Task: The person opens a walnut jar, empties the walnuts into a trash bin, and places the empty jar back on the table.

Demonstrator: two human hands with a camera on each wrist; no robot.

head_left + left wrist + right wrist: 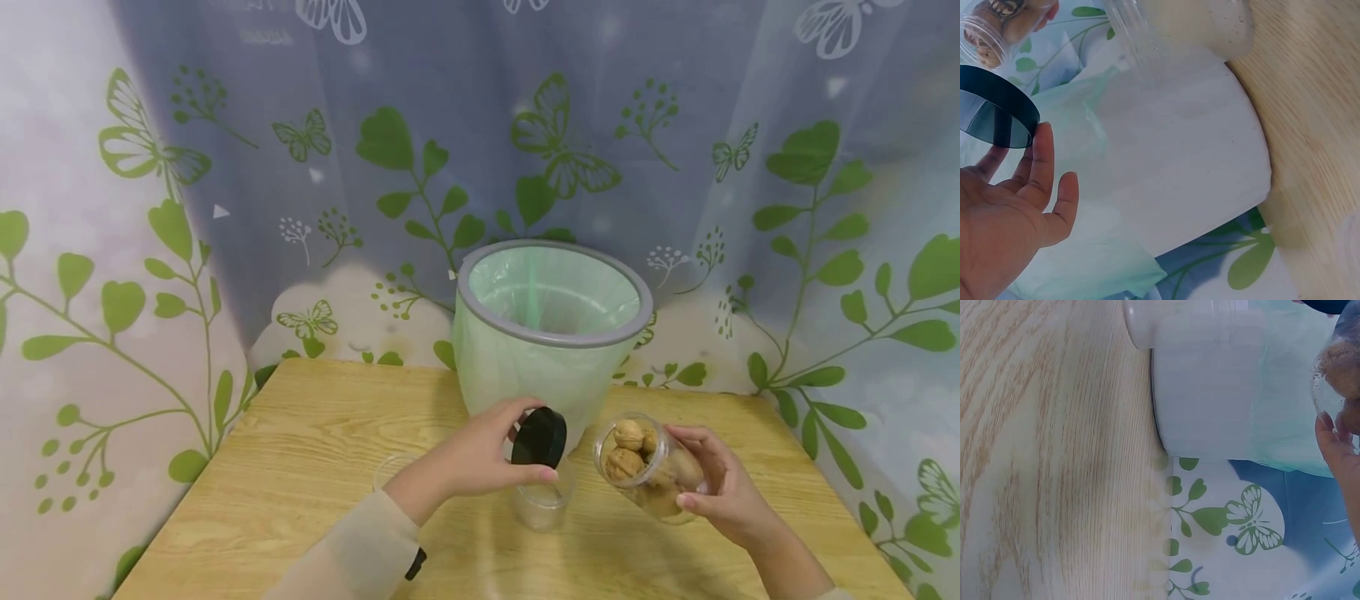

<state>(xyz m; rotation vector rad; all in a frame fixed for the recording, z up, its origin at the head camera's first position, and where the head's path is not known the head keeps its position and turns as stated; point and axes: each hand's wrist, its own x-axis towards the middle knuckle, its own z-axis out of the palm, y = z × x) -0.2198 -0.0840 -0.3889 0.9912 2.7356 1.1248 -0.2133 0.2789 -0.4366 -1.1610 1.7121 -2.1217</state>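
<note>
My left hand (491, 454) pinches a round black screw lid (542, 437) by its edge, its underside facing right in the head view. My right hand (727, 483) grips a clear jar (671, 487) of walnuts (626, 462) from the side. The jar is lidless and tilts, its mouth turned up and to the left. A second clear jar (543, 510) stands on the table below the lid, a little apart from the walnut jar. In the left wrist view, the lid (1019, 106) rests at the fingertips, with the walnut jar (982, 34) beyond it.
A bin (555, 337) with a grey rim and pale green liner stands at the wooden table's back edge. Another clear container (392, 468) is partly hidden behind my left forearm. A leaf-and-butterfly patterned curtain (450, 75) hangs behind the table (315, 433).
</note>
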